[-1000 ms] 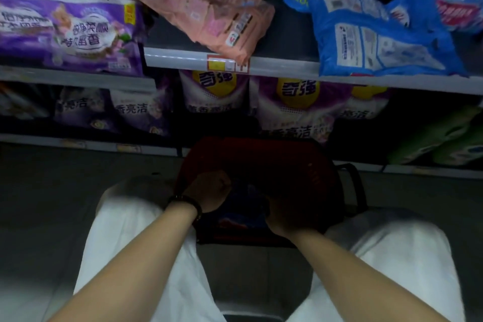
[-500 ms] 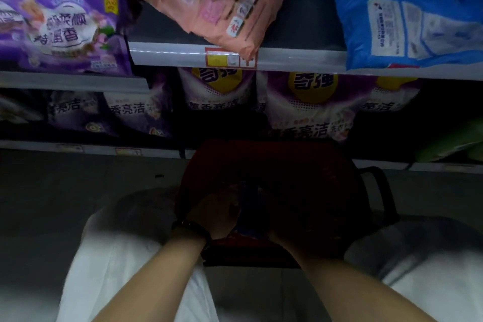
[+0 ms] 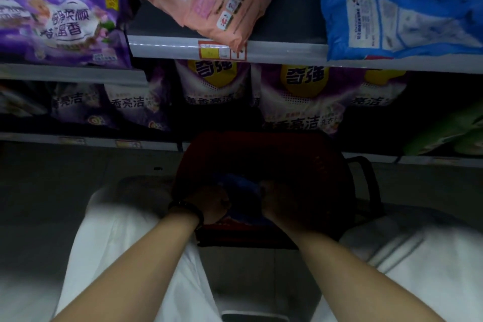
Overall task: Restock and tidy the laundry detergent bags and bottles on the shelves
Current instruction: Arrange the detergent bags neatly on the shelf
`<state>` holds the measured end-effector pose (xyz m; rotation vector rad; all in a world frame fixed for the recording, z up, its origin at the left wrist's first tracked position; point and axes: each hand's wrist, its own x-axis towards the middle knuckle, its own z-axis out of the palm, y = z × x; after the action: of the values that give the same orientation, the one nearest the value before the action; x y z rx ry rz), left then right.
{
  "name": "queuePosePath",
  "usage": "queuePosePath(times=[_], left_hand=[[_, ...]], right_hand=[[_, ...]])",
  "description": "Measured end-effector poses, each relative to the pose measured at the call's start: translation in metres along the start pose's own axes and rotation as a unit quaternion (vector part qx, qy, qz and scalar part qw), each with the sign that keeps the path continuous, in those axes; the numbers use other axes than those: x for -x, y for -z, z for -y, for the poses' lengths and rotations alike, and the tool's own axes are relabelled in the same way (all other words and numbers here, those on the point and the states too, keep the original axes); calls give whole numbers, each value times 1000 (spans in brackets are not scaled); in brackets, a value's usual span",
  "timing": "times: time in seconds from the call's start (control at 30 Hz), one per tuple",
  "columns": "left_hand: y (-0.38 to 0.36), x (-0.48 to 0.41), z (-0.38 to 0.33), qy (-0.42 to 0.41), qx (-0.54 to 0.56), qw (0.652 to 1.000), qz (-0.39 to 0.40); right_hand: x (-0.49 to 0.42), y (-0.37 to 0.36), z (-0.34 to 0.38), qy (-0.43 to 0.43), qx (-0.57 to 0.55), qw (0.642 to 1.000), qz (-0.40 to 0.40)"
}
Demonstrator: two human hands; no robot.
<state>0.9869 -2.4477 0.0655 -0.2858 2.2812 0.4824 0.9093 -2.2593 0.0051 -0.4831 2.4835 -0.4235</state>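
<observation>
A dark red shopping basket [image 3: 300, 159] sits on the floor between my knees, below the shelves. Inside it lies a blue detergent bag [image 3: 243, 188], dim and partly hidden. My left hand [image 3: 209, 204], with a black band on the wrist, grips the bag's left side. My right hand [image 3: 282, 206] grips its right side, in deep shadow. On the upper shelf lie a pink bag [image 3: 209, 0] overhanging the edge, blue bags [image 3: 392, 13] at the right and a purple bag [image 3: 60, 21] at the left. Purple bags [image 3: 300, 97] stand on the lower shelf.
The upper shelf's edge [image 3: 274, 51] carries a red and yellow price tag [image 3: 222, 51]. Green packs [image 3: 449, 133] lie at the lower shelf's right end. The basket's black handle [image 3: 366, 183] hangs at its right. My white trouser legs [image 3: 125, 256] flank the basket on the grey floor.
Both hands have sunk deeper into the basket and closed on the blue bag's two sides. The view has tilted down a little, so the shelves sit higher in the frame.
</observation>
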Motion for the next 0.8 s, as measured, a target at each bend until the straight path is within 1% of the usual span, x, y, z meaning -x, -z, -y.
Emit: queuePosePath(times=[0.07,0.13,0.2,0.27,0.37,0.43,0.5,0.53,0.6,0.63,0.67,0.73,0.8], left_hand=[[0,13,-5,-10,11,1000,6],[-2,22,-13,2,24,1000,14],[-3,33,-19,6,34,999,29],[-1,46,-30,0,52,998,30],[3,66,-56,-38,126,991,10],[-3,79,-81,-59,214,975,-5],[-16,85,-106,-91,311,946,-30],[-24,86,-119,-112,337,934,-41],[-41,81,-142,-129,407,899,-99],[-45,82,-154,-117,460,868,-142],[-46,82,-162,-111,524,824,-185],[-35,96,-180,-78,597,763,-234],[-24,105,-190,-71,607,743,-272]], right_hand=[[10,16,2,21,3,999,-43],[26,35,0,39,-11,998,-51],[45,48,-6,34,-34,997,-52],[62,65,-7,9,-68,996,-53],[89,96,-1,7,-60,995,-77],[108,118,6,53,-44,987,-143],[130,143,18,76,-51,975,-200],[140,157,26,81,-63,971,-217],[155,183,39,94,-88,958,-257],[163,195,44,99,-101,952,-272],[172,205,49,105,-122,946,-283],[186,221,58,129,-160,934,-291],[196,232,65,167,-177,927,-284]])
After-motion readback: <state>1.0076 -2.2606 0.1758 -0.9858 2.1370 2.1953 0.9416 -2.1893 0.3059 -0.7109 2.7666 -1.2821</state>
